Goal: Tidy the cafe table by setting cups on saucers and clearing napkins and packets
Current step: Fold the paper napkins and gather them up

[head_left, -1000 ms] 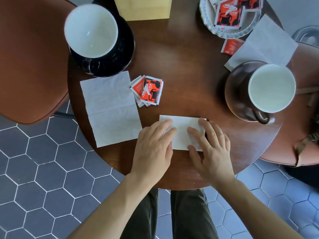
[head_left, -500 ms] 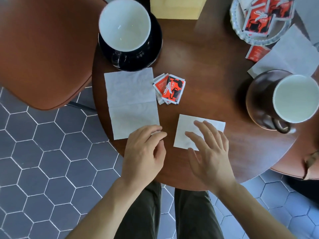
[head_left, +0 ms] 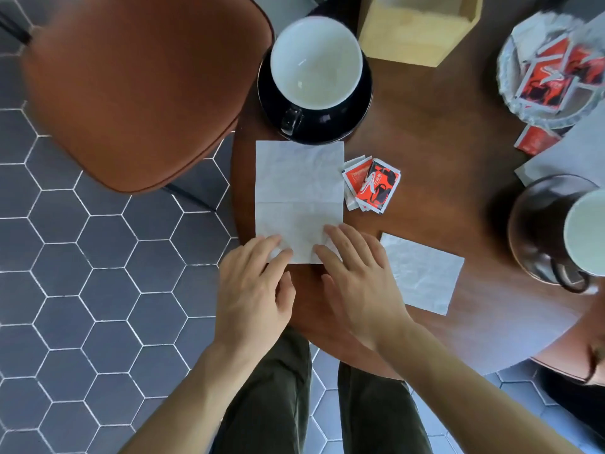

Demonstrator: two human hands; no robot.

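A large white napkin [head_left: 299,194], creased across its middle, lies flat on the round dark wooden table [head_left: 442,132]. My left hand [head_left: 253,290] and my right hand [head_left: 358,276] both rest their fingertips on its near edge, fingers spread. A smaller folded napkin [head_left: 422,273] lies to the right of my right hand. A small pile of red packets [head_left: 371,183] sits beside the large napkin. A white-lined cup [head_left: 316,62] stands on a black saucer [head_left: 360,109]. A second cup [head_left: 584,231] sits on a brown saucer [head_left: 530,224] at the right.
A glass dish [head_left: 510,90] holding red packets is at the far right, with one loose packet [head_left: 535,140] and another napkin [head_left: 569,155] below it. A wooden box [head_left: 415,31] stands at the back. A brown chair [head_left: 137,86] sits left over hexagon tiles.
Both hands left the small folded napkin and moved left to the near edge of the large napkin. The camera view shifted left as well.
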